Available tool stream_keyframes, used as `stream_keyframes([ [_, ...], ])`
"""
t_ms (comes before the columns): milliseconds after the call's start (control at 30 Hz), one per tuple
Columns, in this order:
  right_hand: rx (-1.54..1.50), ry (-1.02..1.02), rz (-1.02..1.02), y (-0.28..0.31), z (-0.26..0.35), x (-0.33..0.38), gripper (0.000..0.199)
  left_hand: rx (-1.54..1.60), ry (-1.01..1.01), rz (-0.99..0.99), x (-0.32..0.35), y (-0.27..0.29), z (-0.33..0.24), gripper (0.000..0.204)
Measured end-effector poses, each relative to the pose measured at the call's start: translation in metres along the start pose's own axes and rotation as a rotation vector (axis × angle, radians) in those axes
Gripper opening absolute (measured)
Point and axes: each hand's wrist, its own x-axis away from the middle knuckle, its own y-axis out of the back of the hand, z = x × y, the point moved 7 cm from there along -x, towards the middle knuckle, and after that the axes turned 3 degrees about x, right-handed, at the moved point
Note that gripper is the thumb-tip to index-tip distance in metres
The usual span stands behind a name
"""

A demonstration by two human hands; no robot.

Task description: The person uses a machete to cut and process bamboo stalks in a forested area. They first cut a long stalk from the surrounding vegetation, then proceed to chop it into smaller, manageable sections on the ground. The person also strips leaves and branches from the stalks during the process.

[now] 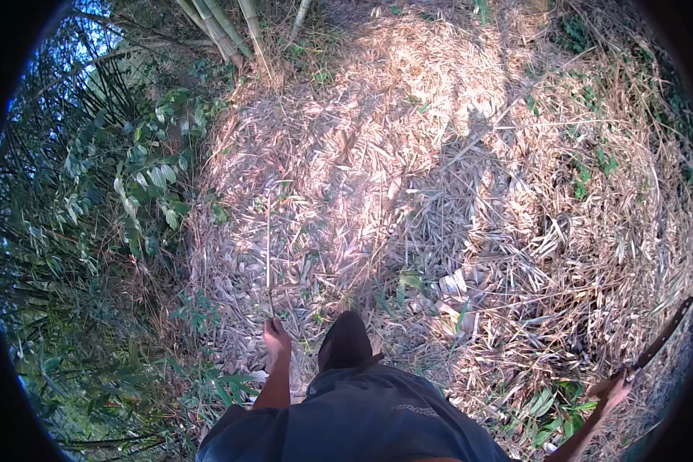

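Note:
My left hand [276, 336] is closed round the lower end of a thin, straight stick [269, 250], which points away from me over the dry leaves. Out at the far right, my right hand [614, 389] grips a machete [664, 335]. Its long dark blade slants up and away to the right, near the rim of the view. The two hands are wide apart, one on each side of my dark shirt [362, 420]. One dark boot [345, 341] shows in front of me, between the hands.
Dry bamboo leaf litter [339, 169] covers the ground ahead. Dense green bushes [92, 223] line the left side, and thick bamboo stems [223, 35] rise at the far left. A long thin dry branch [508, 114] lies across the litter. Low green plants [550, 412] grow near my right arm.

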Motion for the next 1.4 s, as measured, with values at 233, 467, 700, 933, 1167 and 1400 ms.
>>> stream_keyframes([
  [233,-0.273,0.073,0.49,-0.398,0.181,0.186,0.032,-0.044,0.006,0.204,-0.193,-0.135,-0.025,0.033],
  [467,0.164,-0.383,1.284,-0.705,0.246,0.436,0.018,0.008,-0.319,0.288,-0.488,-0.26,-0.256,0.031],
  [700,-0.015,-0.47,1.598,-0.884,0.496,0.481,0.01,-0.208,-0.641,0.21,-0.691,-0.342,-0.444,0.029],
  [933,-0.046,-0.602,1.57,-1.062,0.629,0.41,0.006,-0.153,-0.568,0.326,-0.832,-0.463,-0.493,0.026],
  [1167,-0.348,-0.677,1.39,-1.189,0.733,0.265,0.004,-0.417,-0.494,0.255,-0.917,-0.56,-0.551,0.029],
  [1400,-0.01,0.033,1.166,-1.417,0.876,0.117,0.027,-0.294,-0.264,0.364,-0.986,-0.699,-0.566,0.032],
])
